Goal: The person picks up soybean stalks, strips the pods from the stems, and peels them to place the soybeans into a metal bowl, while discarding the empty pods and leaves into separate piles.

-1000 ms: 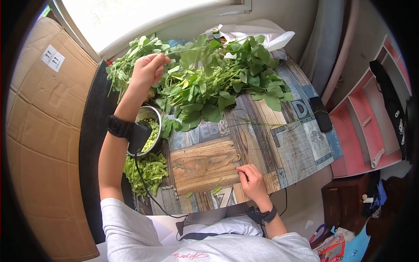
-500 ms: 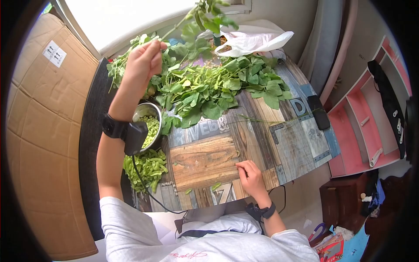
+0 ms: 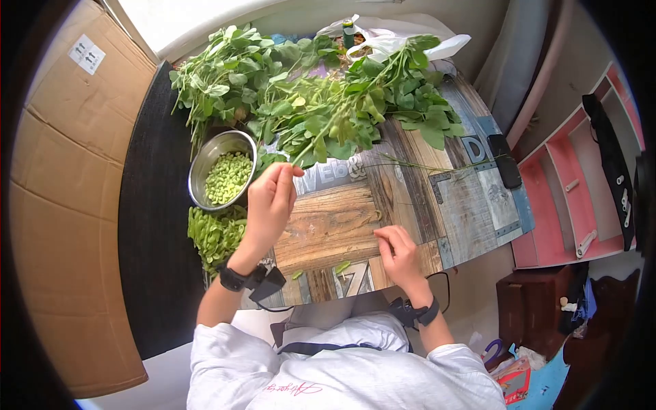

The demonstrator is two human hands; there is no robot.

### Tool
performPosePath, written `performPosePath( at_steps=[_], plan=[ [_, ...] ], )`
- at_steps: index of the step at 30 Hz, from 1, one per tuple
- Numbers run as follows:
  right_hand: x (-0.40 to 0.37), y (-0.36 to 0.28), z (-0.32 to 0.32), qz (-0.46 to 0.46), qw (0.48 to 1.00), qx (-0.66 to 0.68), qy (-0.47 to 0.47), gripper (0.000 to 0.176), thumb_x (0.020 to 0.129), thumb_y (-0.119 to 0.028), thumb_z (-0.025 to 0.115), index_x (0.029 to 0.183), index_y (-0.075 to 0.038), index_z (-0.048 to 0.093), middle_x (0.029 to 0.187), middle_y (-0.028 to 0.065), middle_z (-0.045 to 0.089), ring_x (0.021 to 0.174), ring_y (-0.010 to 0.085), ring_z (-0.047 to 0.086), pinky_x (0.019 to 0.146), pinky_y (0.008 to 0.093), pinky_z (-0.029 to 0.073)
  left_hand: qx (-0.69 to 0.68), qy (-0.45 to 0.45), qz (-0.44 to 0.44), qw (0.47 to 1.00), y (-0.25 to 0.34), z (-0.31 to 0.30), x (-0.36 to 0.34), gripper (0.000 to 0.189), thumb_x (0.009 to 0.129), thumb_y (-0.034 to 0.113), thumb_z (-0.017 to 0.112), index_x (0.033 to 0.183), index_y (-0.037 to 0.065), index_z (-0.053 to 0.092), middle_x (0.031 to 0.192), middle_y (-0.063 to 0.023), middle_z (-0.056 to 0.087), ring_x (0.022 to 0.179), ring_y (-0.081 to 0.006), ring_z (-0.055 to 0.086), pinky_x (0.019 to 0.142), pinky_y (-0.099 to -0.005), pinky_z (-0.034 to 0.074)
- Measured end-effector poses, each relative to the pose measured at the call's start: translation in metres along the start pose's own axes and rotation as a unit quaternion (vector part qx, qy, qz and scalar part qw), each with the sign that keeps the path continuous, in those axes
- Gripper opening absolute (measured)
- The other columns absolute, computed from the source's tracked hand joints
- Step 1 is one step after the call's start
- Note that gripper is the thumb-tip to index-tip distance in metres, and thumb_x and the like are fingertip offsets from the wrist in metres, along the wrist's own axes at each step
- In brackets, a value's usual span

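Note:
My left hand (image 3: 272, 199) is closed around the lower end of a soybean stalk (image 3: 321, 140). The stalk slants up and to the right, its leafy, pod-bearing top over the heap of soybean plants (image 3: 219, 72). By the near edge of the table, my right hand (image 3: 400, 254) has its fingers curled together; whether they hold anything is hidden. To the left of my left hand, a metal bowl (image 3: 197, 179) contains shelled green beans (image 3: 229, 178). Just below the bowl lies a pile of green pods (image 3: 213, 236). Two loose pods (image 3: 343, 266) rest on the wood-patterned table (image 3: 328, 236) between my hands.
A thin stem (image 3: 437, 166) and a black phone-like object (image 3: 506, 161) lie at the right. White plastic bags (image 3: 410, 41) and a dark green bottle (image 3: 348, 33) stand at the back. Cardboard (image 3: 75, 225) borders the left; a pink shelf (image 3: 557, 184) is beyond the right edge.
My left hand has come down and toward me from above the plant heap, still gripping the stalk, which now slopes across the heap. My right hand stays nearly in place.

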State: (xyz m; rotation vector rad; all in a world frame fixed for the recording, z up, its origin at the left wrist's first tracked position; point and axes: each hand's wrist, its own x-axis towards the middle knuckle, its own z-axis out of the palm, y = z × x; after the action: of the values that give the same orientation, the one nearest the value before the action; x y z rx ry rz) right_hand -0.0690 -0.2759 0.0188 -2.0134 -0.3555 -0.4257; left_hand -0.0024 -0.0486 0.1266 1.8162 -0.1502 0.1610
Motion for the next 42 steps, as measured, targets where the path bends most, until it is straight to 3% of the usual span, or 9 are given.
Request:
performPosePath(
  at_steps=[5,14,18,20,21,26,33,38,42],
  plan=[
    [0.045,-0.026,-0.011,-0.034,0.999,0.033,0.015,0.012,0.080,0.003,0.055,0.090,0.001,0.060,0.090,0.0139,0.060,0.085,0.0290,0.059,0.073,0.0324,0.047,-0.050,0.010,-0.037,0.998,-0.018,0.001,-0.030,0.027,0.097,0.019,0.041,0.086,0.000,0.056,0.048,0.0059,0.039,0.041,-0.0007,0.032,0.040,-0.0185,0.023],
    [0.119,0.002,0.045,0.209,0.916,0.339,-0.054,0.037,0.089,-0.018,0.057,0.114,0.008,0.050,0.097,0.0121,0.064,0.083,0.0137,0.061,0.069,0.0265,0.049,-0.159,-0.008,-0.108,0.981,-0.052,0.012,-0.043,0.027,0.097,0.020,0.041,0.084,0.001,0.055,0.048,0.0054,0.039,0.040,-0.0013,0.032,0.037,-0.0194,0.024],
    [0.125,0.013,0.063,0.174,0.949,0.253,-0.074,0.035,0.085,-0.020,0.061,0.106,0.008,0.057,0.077,0.0087,0.067,0.067,0.0133,0.063,0.060,0.0250,0.049,-0.016,-0.035,-0.095,0.995,-0.068,0.002,-0.044,0.026,0.095,0.019,0.044,0.087,-0.002,0.055,0.051,-0.0018,0.045,0.040,-0.0098,0.041,0.041,-0.0242,0.034],
    [0.126,0.021,0.067,0.126,0.980,0.138,-0.076,0.028,0.081,-0.018,0.064,0.095,0.006,0.063,0.077,0.0097,0.067,0.068,0.0131,0.063,0.061,0.0260,0.048,0.304,0.028,0.145,0.941,-0.078,0.001,-0.047,0.021,0.090,0.017,0.051,0.090,-0.003,0.056,0.066,-0.0090,0.054,0.058,-0.0223,0.052,0.057,-0.0331,0.044],
    [0.127,0.025,0.071,0.118,0.985,0.101,-0.076,0.024,0.078,-0.017,0.065,0.091,0.004,0.064,0.078,0.0121,0.067,0.069,0.0163,0.064,0.063,0.0282,0.048,0.362,0.019,0.106,0.926,-0.080,0.000,-0.055,0.020,0.084,0.014,0.058,0.095,-0.002,0.057,0.082,-0.0124,0.055,0.077,-0.0308,0.053,0.068,-0.0395,0.044],
    [0.122,0.014,0.078,0.086,0.991,0.004,-0.100,0.025,0.080,-0.018,0.062,0.093,0.003,0.064,0.081,0.0152,0.066,0.072,0.0233,0.065,0.065,0.0299,0.048,0.361,0.082,0.126,0.921,-0.068,-0.011,-0.078,0.020,0.078,0.011,0.065,0.094,0.001,0.056,0.084,-0.0096,0.054,0.078,-0.0278,0.053,0.067,-0.0379,0.044],
    [0.120,0.021,0.077,0.108,0.984,-0.029,-0.141,0.026,0.080,-0.018,0.062,0.093,0.004,0.063,0.081,0.0164,0.066,0.070,0.0229,0.064,0.065,0.0312,0.048,0.357,-0.077,0.055,0.929,-0.076,-0.030,-0.124,0.018,0.072,0.007,0.068,0.083,0.004,0.054,0.081,-0.0079,0.052,0.078,-0.0259,0.053,0.063,-0.0353,0.045],
    [0.098,-0.009,0.055,-0.060,0.964,-0.250,-0.065,0.019,0.078,-0.016,0.065,0.087,0.000,0.062,0.083,0.0137,0.059,0.079,0.0287,0.058,0.069,0.0371,0.047,0.368,-0.101,0.070,0.922,-0.087,-0.030,-0.131,0.017,0.071,0.008,0.068,0.082,0.005,0.054,0.081,-0.0067,0.051,0.076,-0.0257,0.053,0.061,-0.0352,0.045],
    [0.045,-0.034,0.036,-0.073,0.926,-0.158,-0.334,0.016,0.072,-0.010,0.067,0.080,-0.001,0.057,0.082,0.0116,0.053,0.083,0.0295,0.054,0.070,0.0387,0.045,0.367,-0.051,0.067,0.926,-0.077,-0.041,-0.127,0.015,0.072,0.007,0.068,0.081,0.004,0.056,0.078,-0.0080,0.054,0.074,-0.0252,0.056,0.060,-0.0340,0.046]
  ],
)
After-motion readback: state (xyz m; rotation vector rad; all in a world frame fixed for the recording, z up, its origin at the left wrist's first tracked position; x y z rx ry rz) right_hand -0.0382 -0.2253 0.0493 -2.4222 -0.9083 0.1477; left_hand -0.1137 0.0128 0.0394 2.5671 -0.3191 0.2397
